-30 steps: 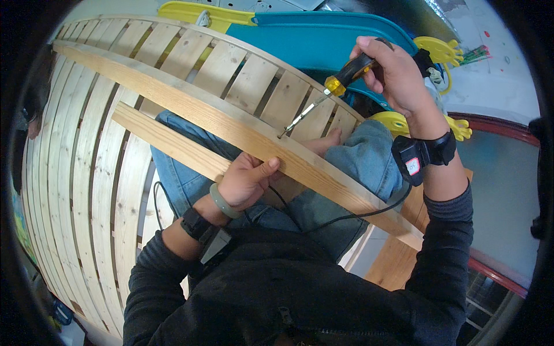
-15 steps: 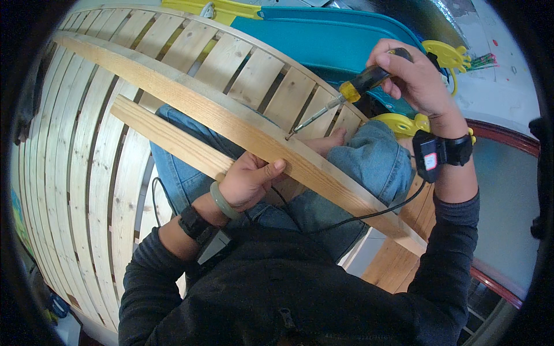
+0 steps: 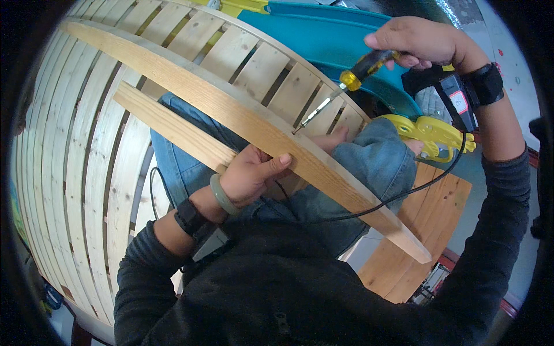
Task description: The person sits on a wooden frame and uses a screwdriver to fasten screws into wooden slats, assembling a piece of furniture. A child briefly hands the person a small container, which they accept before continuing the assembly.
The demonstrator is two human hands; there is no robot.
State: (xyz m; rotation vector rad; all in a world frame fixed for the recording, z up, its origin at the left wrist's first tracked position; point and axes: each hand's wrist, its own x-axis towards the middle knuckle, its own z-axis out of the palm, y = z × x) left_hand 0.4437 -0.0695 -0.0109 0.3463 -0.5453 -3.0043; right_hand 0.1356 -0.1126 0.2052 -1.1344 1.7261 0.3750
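Observation:
A long pale wooden beam (image 3: 231, 106) runs diagonally across my lap, from the far left to the near right. My left hand (image 3: 254, 176) is closed round its near side, thumb on the beam's face. A shorter wooden piece (image 3: 173, 127) meets that hand from the left; its near end is hidden there. My right hand (image 3: 424, 43) holds a screwdriver (image 3: 363, 66) with a black and yellow handle, tilted down to the left. Its tip touches the beam's upper narrow edge, at what looks like a small screw or hole.
A slatted wooden frame (image 3: 75, 144) lies left and beyond the beam. Behind it stand a teal plastic slide (image 3: 317, 37) and yellow plastic parts (image 3: 430, 135). A wooden bench top (image 3: 441, 196) is at the right. From my right wrist device, a black cable (image 3: 398, 199) crosses the beam.
My right hand has risen and moved right, with the wrist turned over and the fingers shifted on the screwdriver handle. The tip stays on the beam. My left hand keeps its hold.

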